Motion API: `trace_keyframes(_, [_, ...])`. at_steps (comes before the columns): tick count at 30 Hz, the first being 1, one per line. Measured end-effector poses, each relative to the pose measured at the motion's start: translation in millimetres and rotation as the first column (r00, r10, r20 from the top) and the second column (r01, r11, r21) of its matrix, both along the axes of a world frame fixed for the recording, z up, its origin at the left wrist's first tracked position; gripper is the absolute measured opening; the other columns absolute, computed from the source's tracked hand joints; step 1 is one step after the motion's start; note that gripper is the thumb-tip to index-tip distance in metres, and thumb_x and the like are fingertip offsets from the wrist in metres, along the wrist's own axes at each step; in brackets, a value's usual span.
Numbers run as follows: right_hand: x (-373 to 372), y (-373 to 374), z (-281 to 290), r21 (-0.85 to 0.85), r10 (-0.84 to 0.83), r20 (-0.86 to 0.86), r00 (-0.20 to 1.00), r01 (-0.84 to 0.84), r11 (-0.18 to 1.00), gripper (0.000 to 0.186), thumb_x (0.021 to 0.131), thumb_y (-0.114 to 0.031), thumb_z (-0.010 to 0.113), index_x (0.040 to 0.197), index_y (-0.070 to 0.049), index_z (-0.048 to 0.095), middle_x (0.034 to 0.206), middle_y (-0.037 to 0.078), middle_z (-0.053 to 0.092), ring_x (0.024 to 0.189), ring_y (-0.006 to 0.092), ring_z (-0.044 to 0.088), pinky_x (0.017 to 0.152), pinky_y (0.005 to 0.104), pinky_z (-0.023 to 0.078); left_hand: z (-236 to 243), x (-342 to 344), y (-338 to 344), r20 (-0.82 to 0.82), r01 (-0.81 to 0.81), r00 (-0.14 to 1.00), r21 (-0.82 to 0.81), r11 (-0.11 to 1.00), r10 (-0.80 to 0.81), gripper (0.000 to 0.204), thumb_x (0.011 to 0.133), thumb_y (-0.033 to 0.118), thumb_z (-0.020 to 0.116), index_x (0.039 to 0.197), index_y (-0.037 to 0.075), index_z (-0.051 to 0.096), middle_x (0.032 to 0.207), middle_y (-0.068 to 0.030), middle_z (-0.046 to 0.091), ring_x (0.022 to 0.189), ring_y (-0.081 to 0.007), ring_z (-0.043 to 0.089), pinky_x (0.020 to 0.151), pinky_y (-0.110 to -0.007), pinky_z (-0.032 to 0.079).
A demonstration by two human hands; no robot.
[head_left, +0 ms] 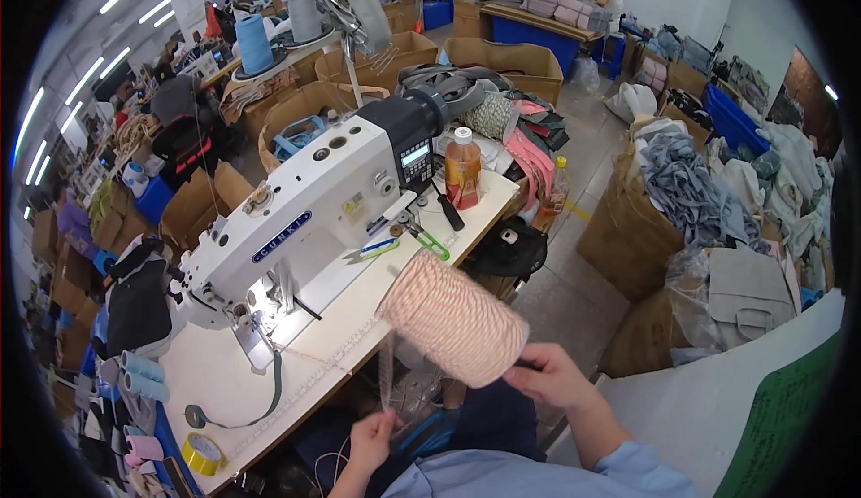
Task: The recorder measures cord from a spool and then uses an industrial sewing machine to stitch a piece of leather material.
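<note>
Spool of cord, pink-and-white twisted winding, large, cylindrical. I see its long axis running from lower right, at my right hand, up-left toward the sewing machine; the far end faces the bench. It hangs in the air over the bench's near edge. Right hand grips the near end, fingers wrapped; that end face is hidden. Left hand below pinches a loose strand dropping from the spool. Strand blurred; its lower end inside the fingers I cannot make out. Orange bottle well beyond.
</note>
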State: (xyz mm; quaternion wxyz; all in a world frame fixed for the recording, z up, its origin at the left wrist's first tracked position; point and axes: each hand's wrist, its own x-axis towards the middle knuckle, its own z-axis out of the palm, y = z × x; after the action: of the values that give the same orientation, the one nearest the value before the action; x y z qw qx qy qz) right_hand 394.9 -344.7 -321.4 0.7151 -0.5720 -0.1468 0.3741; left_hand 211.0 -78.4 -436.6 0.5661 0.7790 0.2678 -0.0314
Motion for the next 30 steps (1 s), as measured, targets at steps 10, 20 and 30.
trace_keyframes(10, [10, -15, 8, -0.072, -0.135, 0.083, 0.987, 0.141, 0.987, 0.024, 0.09, -0.009, 0.062, 0.113, 0.0, 0.062, 0.065, -0.006, 0.054, 0.05, 0.0013, 0.045, 0.044, 0.0187, 0.033, 6, -48, 23, 0.048, 0.133, 0.981, 0.55, 0.824, -0.19, 0.057, 0.083, 0.024, 0.068, 0.129, -0.005, 0.049, 0.118, -0.0249, 0.057, 0.11, -0.0373, 0.056, 0.096, -0.04, 0.044])
trace_keyframes(20, [-16, 7, 3, 0.019, 0.184, 0.086, 0.979, -0.186, 0.982, 0.025, 0.094, -0.008, 0.057, 0.117, 0.004, 0.06, 0.103, 0.006, 0.066, 0.093, 0.0094, 0.058, 0.085, 0.0237, 0.046, 88, 68, -5, 0.593, 0.253, 0.805, -0.356, 0.899, 0.009, 0.076, 0.093, 0.025, 0.06, 0.147, -0.001, 0.013, 0.142, -0.0182, 0.04, 0.131, -0.027, 0.041, 0.108, -0.038, 0.032])
trace_keyframes(30, [-10, 9, 0, -0.049, 0.122, -0.004, 0.992, -0.123, 0.991, 0.03, 0.091, -0.011, 0.061, 0.12, -0.002, 0.06, 0.082, -0.004, 0.061, 0.066, 0.0017, 0.052, 0.056, 0.0179, 0.04, 75, 48, -16, 0.44, 0.143, 0.896, -0.148, 0.979, -0.065, 0.033, 0.1, 0.025, 0.047, 0.121, -0.001, 0.05, 0.105, -0.0074, 0.059, 0.097, -0.0148, 0.056, 0.085, -0.027, 0.044])
